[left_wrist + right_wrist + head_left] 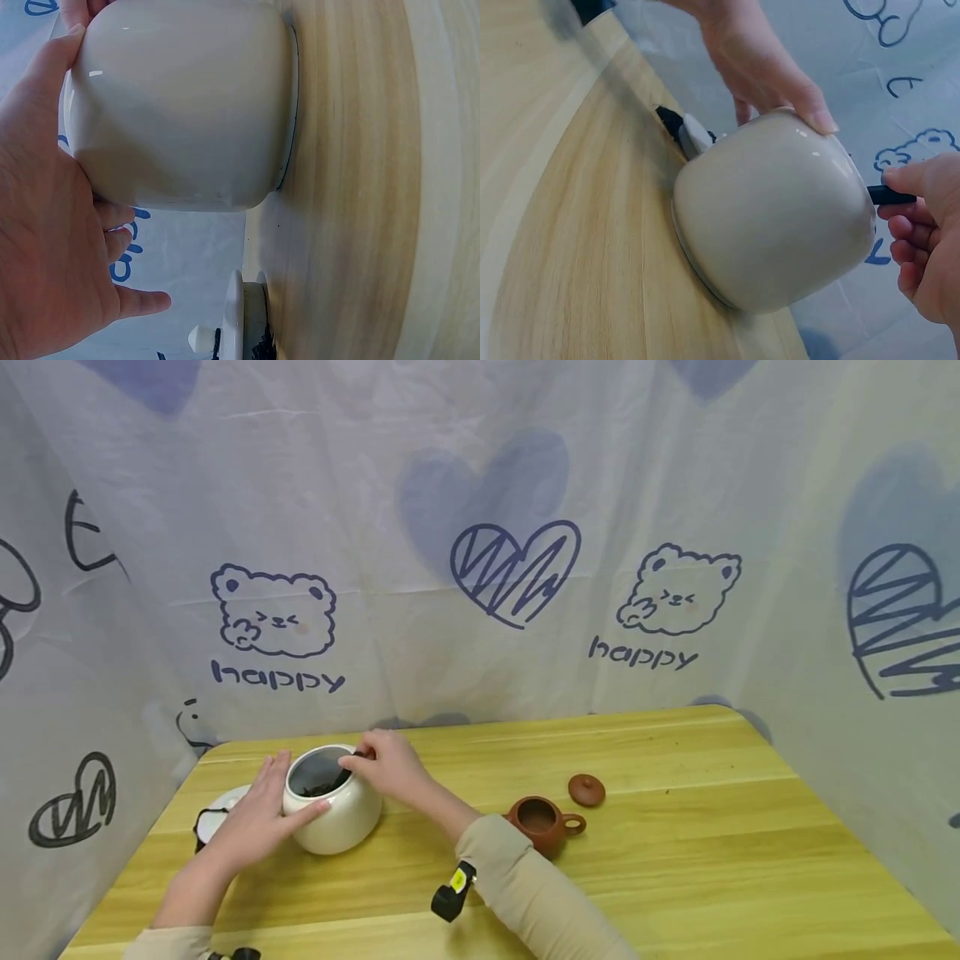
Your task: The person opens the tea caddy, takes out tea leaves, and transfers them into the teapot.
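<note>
At the mouth of the white jar [341, 827], pinching a black handle [891, 196] btwn thumb and fingers of the R hand [392, 766]; held at the jar's R rim, w/ lower part dipping inside, tip unclear. Along the jar's L side, touching the wall w/ the L hand [258, 814], fingers spread and straight, thumb on the near side by the rim; in L wrist view, little finger sticking out clear of jar. Inside the jar, below the R fingers: dark loose bits [322, 788], too small to ID. Just L of jar, partly hidden: white lid [234, 315] w/ knob. R of jar, well apart: brown teapot [551, 841], uncovered, partly behind the R sleeve [540, 897]. Farther R of jar: small brown lid [587, 791]. Under jar: wooden table [712, 860]. Beyond jar: printed curtain [390, 635].
</note>
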`<act>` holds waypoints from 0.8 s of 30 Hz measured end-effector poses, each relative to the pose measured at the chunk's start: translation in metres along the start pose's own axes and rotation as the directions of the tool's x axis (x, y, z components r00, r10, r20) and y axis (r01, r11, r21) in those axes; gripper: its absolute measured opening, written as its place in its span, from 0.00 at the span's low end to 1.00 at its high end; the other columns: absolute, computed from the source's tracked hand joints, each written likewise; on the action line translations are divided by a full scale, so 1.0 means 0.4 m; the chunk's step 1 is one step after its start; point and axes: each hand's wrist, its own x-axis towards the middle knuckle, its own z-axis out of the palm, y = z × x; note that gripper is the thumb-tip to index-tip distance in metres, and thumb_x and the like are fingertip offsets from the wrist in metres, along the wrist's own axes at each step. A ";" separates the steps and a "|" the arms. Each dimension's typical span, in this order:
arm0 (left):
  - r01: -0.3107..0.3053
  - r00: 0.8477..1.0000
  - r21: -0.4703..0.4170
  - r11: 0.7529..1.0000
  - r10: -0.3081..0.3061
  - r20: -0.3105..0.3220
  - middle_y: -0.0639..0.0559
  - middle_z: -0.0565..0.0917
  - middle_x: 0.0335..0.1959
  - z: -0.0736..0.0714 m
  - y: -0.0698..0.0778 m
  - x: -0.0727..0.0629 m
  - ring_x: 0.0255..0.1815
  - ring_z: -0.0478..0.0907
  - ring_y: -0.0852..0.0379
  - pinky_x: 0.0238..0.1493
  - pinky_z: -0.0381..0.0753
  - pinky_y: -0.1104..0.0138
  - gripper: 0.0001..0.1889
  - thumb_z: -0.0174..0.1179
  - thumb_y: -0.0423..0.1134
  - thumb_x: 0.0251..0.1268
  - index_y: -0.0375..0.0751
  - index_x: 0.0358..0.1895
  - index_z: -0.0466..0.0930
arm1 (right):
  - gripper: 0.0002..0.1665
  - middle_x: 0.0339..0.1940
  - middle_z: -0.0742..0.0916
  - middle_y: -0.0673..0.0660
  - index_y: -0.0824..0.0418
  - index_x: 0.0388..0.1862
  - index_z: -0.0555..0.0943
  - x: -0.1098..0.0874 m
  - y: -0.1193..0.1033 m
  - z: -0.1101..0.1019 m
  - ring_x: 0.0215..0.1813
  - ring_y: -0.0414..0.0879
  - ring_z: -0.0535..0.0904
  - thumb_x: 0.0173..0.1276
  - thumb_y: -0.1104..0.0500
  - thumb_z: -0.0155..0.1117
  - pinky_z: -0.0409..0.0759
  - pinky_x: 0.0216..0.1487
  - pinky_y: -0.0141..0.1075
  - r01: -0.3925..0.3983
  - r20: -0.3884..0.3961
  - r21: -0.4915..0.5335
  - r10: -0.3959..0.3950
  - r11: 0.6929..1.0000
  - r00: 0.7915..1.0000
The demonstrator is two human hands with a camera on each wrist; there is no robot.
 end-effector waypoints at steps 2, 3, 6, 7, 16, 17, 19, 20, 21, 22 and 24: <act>0.001 1.000 -0.001 1.000 -0.001 0.001 0.29 0.38 0.79 -0.002 0.000 0.001 0.79 0.33 0.30 0.71 0.44 0.31 0.59 0.53 0.69 0.62 0.30 0.77 0.29 | 0.17 0.21 0.73 0.47 0.58 0.23 0.76 -0.001 0.002 -0.001 0.25 0.36 0.65 0.65 0.50 0.68 0.63 0.25 0.23 -0.052 -0.005 0.088 0.052 0.995 0.999; 0.002 1.000 -0.001 1.000 -0.002 0.003 0.29 0.37 0.79 -0.002 0.000 0.002 0.79 0.33 0.30 0.71 0.44 0.31 0.59 0.53 0.70 0.63 0.30 0.77 0.29 | 0.17 0.20 0.73 0.47 0.59 0.23 0.76 -0.001 0.003 -0.002 0.25 0.36 0.65 0.65 0.50 0.68 0.63 0.25 0.24 -0.075 -0.008 0.129 0.076 0.989 0.997; 0.003 1.000 -0.003 1.000 -0.003 0.008 0.29 0.37 0.79 -0.003 0.001 0.003 0.79 0.33 0.30 0.71 0.43 0.31 0.59 0.52 0.70 0.63 0.30 0.77 0.29 | 0.17 0.19 0.72 0.46 0.59 0.22 0.76 -0.002 0.005 -0.007 0.24 0.36 0.65 0.64 0.51 0.69 0.63 0.25 0.24 -0.098 -0.013 0.184 0.102 0.978 0.995; 0.004 1.000 -0.003 1.000 -0.004 0.009 0.30 0.37 0.79 -0.003 0.001 0.002 0.79 0.33 0.30 0.71 0.43 0.31 0.59 0.52 0.70 0.63 0.30 0.77 0.29 | 0.17 0.19 0.72 0.46 0.59 0.22 0.76 -0.002 0.006 -0.009 0.24 0.36 0.65 0.64 0.51 0.69 0.63 0.25 0.24 -0.099 -0.012 0.198 0.103 0.975 0.995; 0.004 1.000 0.002 1.000 -0.004 0.011 0.29 0.37 0.79 -0.005 0.005 0.000 0.79 0.34 0.29 0.71 0.44 0.32 0.59 0.53 0.69 0.63 0.30 0.77 0.30 | 0.16 0.21 0.75 0.47 0.63 0.25 0.80 0.003 0.020 -0.010 0.27 0.36 0.67 0.63 0.52 0.69 0.66 0.27 0.24 -0.140 -0.048 0.290 0.160 0.947 0.986; 0.005 1.000 0.002 1.000 -0.005 0.011 0.29 0.38 0.78 -0.005 0.005 0.000 0.79 0.34 0.29 0.71 0.44 0.32 0.59 0.53 0.69 0.63 0.30 0.77 0.30 | 0.16 0.21 0.76 0.47 0.63 0.25 0.81 0.003 0.022 -0.010 0.27 0.36 0.67 0.63 0.52 0.70 0.66 0.27 0.24 -0.145 -0.052 0.299 0.168 0.943 0.984; 0.007 1.000 0.002 1.000 -0.007 0.012 0.29 0.38 0.78 -0.005 0.005 0.000 0.79 0.34 0.29 0.71 0.44 0.32 0.59 0.53 0.69 0.63 0.30 0.77 0.30 | 0.16 0.21 0.76 0.47 0.63 0.26 0.82 0.002 0.027 -0.009 0.27 0.36 0.68 0.63 0.52 0.70 0.66 0.27 0.24 -0.149 -0.059 0.308 0.175 0.940 0.983; 0.007 1.000 0.001 1.000 -0.007 0.012 0.29 0.38 0.78 -0.004 0.005 0.000 0.79 0.34 0.29 0.71 0.44 0.32 0.59 0.53 0.68 0.63 0.30 0.77 0.30 | 0.16 0.21 0.77 0.47 0.64 0.26 0.82 0.001 0.029 -0.008 0.26 0.36 0.68 0.63 0.52 0.70 0.67 0.26 0.24 -0.149 -0.065 0.311 0.178 0.938 0.982; 0.009 1.000 0.000 1.000 -0.009 0.013 0.29 0.38 0.78 -0.004 0.005 -0.001 0.79 0.34 0.30 0.72 0.44 0.32 0.59 0.53 0.68 0.63 0.30 0.77 0.30 | 0.16 0.21 0.77 0.48 0.64 0.27 0.82 0.001 0.031 -0.008 0.26 0.36 0.68 0.63 0.52 0.70 0.67 0.26 0.24 -0.148 -0.072 0.314 0.179 0.938 0.981; 0.009 1.000 -0.001 1.000 -0.009 0.014 0.29 0.38 0.78 -0.004 0.005 -0.001 0.79 0.34 0.30 0.72 0.44 0.32 0.59 0.53 0.68 0.63 0.30 0.77 0.30 | 0.16 0.22 0.77 0.48 0.64 0.27 0.82 -0.001 0.033 -0.008 0.26 0.36 0.68 0.63 0.51 0.70 0.67 0.26 0.25 -0.148 -0.077 0.318 0.181 0.936 0.980; 0.009 1.000 -0.002 1.000 -0.009 0.014 0.29 0.38 0.78 -0.003 0.003 -0.001 0.79 0.34 0.30 0.72 0.44 0.32 0.59 0.53 0.68 0.63 0.30 0.77 0.30 | 0.17 0.22 0.77 0.48 0.64 0.28 0.82 -0.005 0.036 -0.009 0.26 0.37 0.68 0.64 0.50 0.69 0.66 0.26 0.25 -0.152 -0.088 0.321 0.189 0.935 0.978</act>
